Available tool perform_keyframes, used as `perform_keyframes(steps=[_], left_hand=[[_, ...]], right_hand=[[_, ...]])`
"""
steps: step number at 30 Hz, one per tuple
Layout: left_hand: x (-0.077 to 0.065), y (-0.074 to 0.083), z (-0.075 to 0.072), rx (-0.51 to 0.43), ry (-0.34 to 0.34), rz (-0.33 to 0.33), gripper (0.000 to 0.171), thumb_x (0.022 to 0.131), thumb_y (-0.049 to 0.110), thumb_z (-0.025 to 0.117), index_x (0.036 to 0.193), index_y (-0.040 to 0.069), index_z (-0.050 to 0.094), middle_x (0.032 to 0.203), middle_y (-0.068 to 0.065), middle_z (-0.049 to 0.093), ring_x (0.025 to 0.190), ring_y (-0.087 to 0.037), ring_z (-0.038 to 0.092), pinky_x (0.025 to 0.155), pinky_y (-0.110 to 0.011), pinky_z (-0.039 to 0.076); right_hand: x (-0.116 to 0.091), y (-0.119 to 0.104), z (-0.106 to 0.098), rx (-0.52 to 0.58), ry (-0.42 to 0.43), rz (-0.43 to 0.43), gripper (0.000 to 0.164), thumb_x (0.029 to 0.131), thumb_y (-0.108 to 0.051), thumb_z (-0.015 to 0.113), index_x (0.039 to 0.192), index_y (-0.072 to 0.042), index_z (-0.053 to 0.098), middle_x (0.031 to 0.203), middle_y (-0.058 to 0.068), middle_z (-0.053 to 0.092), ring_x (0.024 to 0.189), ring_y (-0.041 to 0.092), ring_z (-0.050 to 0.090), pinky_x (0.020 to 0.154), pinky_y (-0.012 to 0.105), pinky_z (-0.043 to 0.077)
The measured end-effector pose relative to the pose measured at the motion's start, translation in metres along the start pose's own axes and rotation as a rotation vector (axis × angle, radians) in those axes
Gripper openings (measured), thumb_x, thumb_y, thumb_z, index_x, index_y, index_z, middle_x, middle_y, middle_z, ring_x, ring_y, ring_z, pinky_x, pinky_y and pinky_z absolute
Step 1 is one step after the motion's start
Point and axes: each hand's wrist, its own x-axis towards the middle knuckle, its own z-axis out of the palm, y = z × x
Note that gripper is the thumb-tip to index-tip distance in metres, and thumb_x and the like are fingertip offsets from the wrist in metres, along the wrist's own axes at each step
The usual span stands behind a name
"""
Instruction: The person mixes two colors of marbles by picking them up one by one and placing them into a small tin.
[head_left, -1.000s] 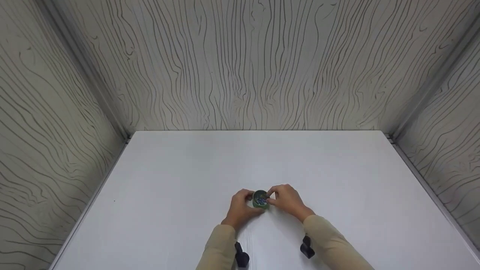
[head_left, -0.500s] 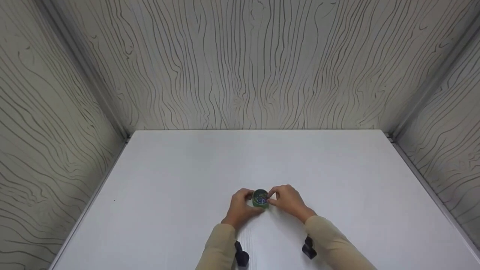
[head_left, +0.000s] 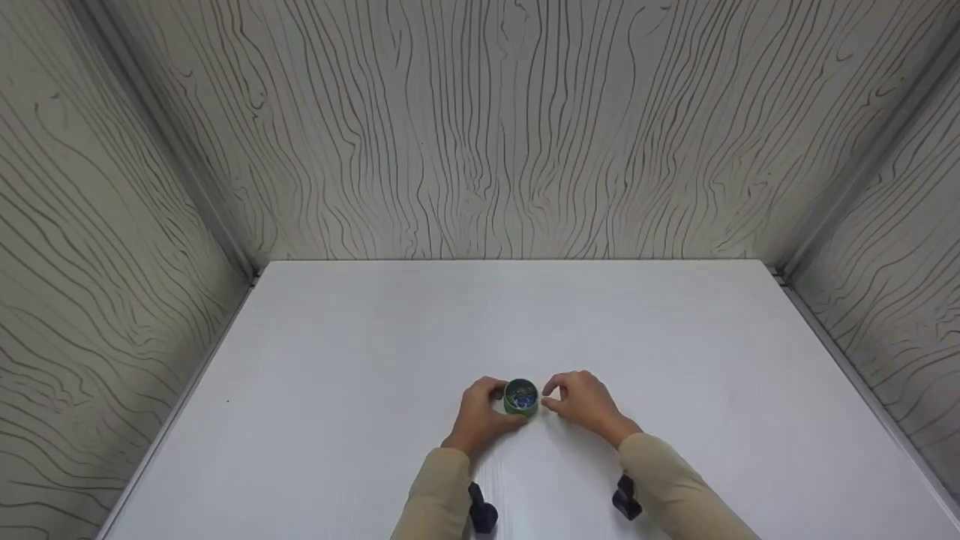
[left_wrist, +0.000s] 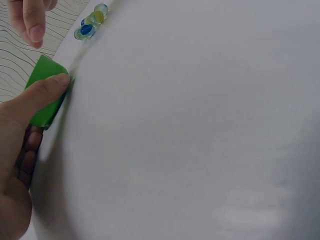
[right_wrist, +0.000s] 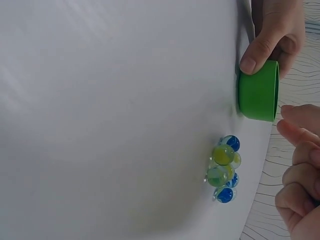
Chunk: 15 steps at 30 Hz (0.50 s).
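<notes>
My left hand (head_left: 480, 416) grips a small green cup (right_wrist: 257, 95) from its left side, thumb against the near wall. The cup stands on the white table, its mouth up. Small blue, green and yellow pieces (head_left: 523, 399) show inside it in the head view. Just right of the rim is my right hand (head_left: 585, 401), thumb and forefinger bent towards each other with a gap and nothing between them. Several glass marbles (right_wrist: 223, 167) with blue, yellow and green swirls lie clustered on the table beside the cup. In the head view the right hand hides this cluster.
The white table (head_left: 360, 337) meets wood-patterned panels (head_left: 480, 135) at the back and both sides. Dark devices (head_left: 484, 516) are on the undersides of both wrists, close over the table's front part.
My right hand has drawn back to the right, its fingertips leaving the cup's rim and parting. The left hand and the cup have stayed in place.
</notes>
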Motion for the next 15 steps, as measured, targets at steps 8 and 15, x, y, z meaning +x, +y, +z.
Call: perform_keyframes(steps=[8, 15], left_hand=[[-0.0001, 0.0004, 0.0024, 0.002, 0.011, -0.021, 0.051, 0.068, 0.022, 0.086, 0.112, 0.008, 0.064, 0.106, -0.003, 0.066, 0.101, -0.015, 0.061, 0.095, -0.034, 0.051], [-0.0003, 0.0019, 0.0007, -0.013, 0.0, -0.015, 0.052, 0.068, 0.022, 0.086, 0.112, 0.006, 0.063, 0.106, -0.005, 0.066, 0.102, -0.017, 0.061, 0.095, -0.035, 0.051]], right_hand=[[-0.0017, 0.0055, 0.0001, 0.025, 0.004, 0.002, 0.008, 0.08, -0.014, 0.074, 0.085, -0.008, 0.074, 0.058, 0.0, 0.059, 0.052, 0.004, 0.04, 0.049, 0.017, 0.032], [-0.0048, 0.0071, -0.0037, 0.051, -0.011, 0.05, 0.007, 0.081, -0.013, 0.072, 0.086, -0.008, 0.074, 0.06, -0.002, 0.059, 0.056, 0.006, 0.042, 0.053, 0.017, 0.034]])
